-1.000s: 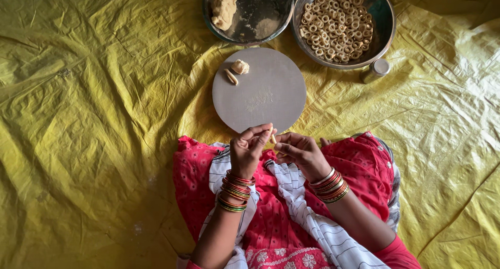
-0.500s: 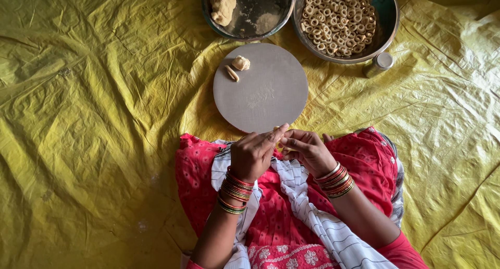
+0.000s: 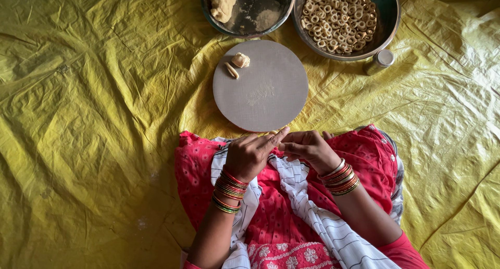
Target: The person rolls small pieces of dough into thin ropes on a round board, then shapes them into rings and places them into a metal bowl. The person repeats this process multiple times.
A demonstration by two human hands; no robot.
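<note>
Head view: just below centre of the frame, the left hand (image 3: 250, 155) and right hand (image 3: 310, 149) meet fingertip to fingertip, pinching a tiny bit of dough I can barely see. I'd guess it's soft, light and easily squashed, so grip gently at its ends. More dough pieces (image 3: 237, 64) sit on the round board (image 3: 260, 86) above.

light: soft, even daylight | shadows: faint | focus: sharp | glare: none

Both hands (image 3: 281, 150) dropped lower, fingertips now meeting.
</note>
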